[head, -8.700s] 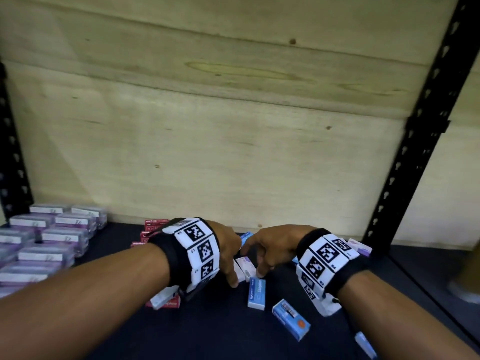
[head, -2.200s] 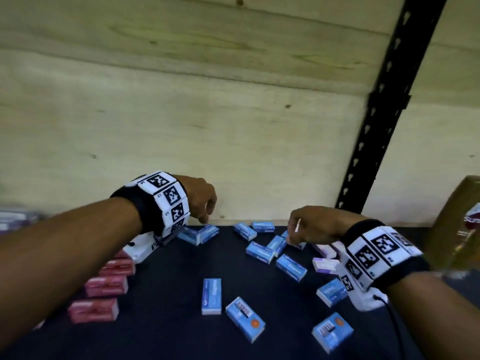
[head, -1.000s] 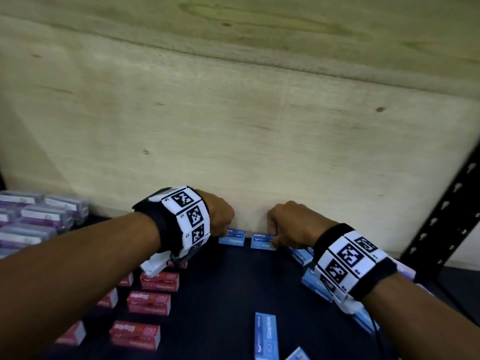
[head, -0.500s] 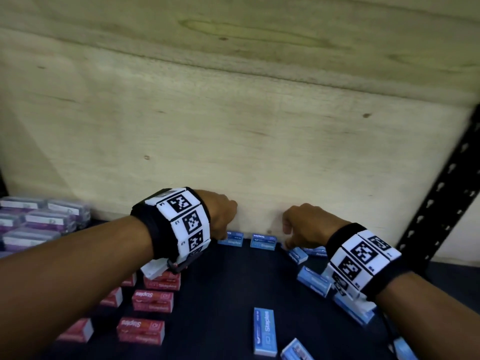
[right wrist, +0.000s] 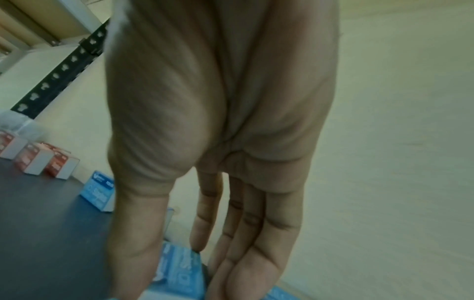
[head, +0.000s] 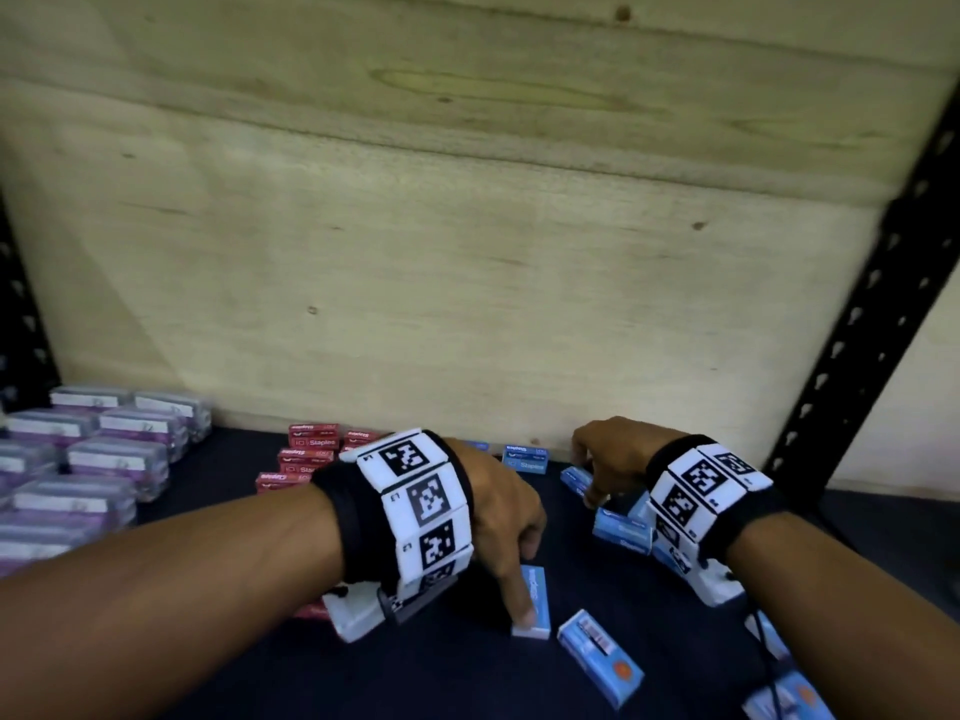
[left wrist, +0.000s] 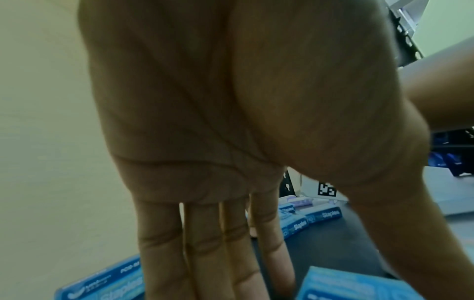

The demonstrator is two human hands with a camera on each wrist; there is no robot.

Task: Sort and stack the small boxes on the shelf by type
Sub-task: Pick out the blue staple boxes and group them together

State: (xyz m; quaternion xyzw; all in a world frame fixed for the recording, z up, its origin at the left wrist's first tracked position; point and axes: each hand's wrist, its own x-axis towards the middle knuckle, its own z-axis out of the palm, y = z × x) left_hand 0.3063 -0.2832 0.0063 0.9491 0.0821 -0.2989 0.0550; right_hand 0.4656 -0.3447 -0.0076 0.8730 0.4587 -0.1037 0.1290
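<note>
A dark shelf [head: 218,480] backed by a plywood panel [head: 441,283] carries three kinds of small boxes: purple boxes [head: 88,459] stacked at far left, red boxes [head: 306,449] in rows at centre back, blue boxes [head: 621,530] scattered to the right. The left hand [head: 498,517], fingers straight and pointing down, touches one blue box [head: 535,602] lying flat near the front. The right hand [head: 605,459], fingers also extended downward, reaches among the blue boxes near the back panel; whether it grips one cannot be told.
</note>
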